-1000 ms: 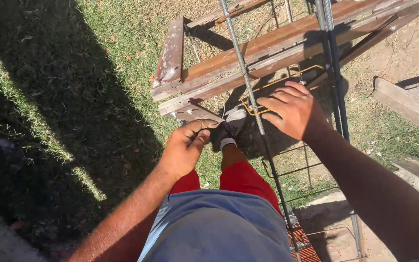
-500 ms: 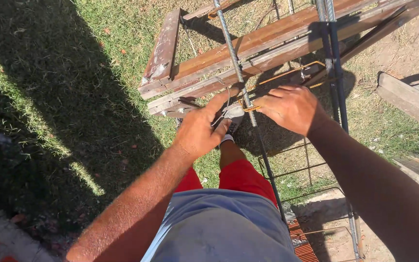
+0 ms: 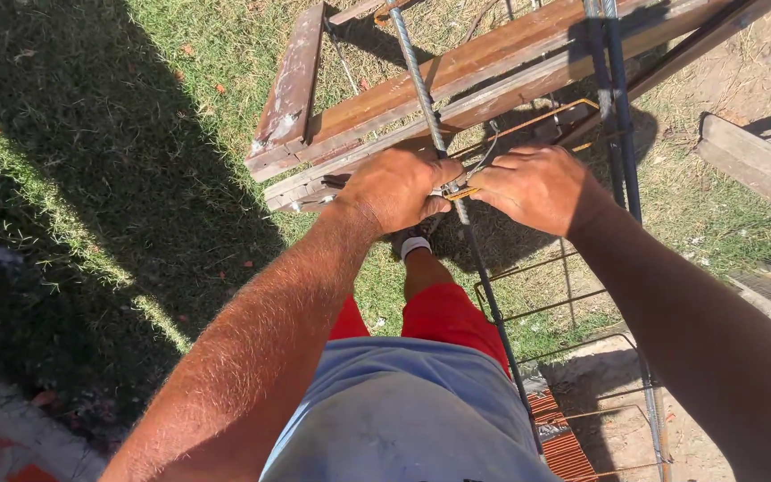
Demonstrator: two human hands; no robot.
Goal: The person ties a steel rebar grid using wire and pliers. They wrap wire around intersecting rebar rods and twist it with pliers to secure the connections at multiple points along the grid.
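Steel is what both hands are busy with: a ribbed bar (image 3: 421, 85) runs from the top of the view down past the person's knees, and the left hand (image 3: 394, 187) and right hand (image 3: 537, 186) meet on it at the spot where a thin rusty stirrup (image 3: 528, 120) crosses. The left hand is curled shut around the bar with its fingers pressed together; the right hand lies knuckles-up with its fingertips pinching a short tie wire (image 3: 484, 156) whose loose ends stick up between the two hands. Whether the wire is already twisted cannot be told, since the fingers hide the joint. The likeliest trouble seems to be those sharp free ends pricking a fingertip or palm, because both hands are bare and crowded right on the knot. A slack wrap could also let the stirrup slide along the bar, and too much twisting might snap the thin wire. The bar rests on weathered wooden planks (image 3: 457, 76) laid as a trestle, and a shove sideways could roll it off them. Close around the work, a second pair of bars (image 3: 613, 107) runs just to the right, and more stirrups (image 3: 546, 303) hang below near the red shorts (image 3: 443, 317), leaving little room for the right wrist to turn. Grass (image 3: 136, 107) in sun and deep shadow lies to the left, another plank (image 3: 756, 165) to the right, and red bricks (image 3: 564, 437) underfoot could trip a backward step.
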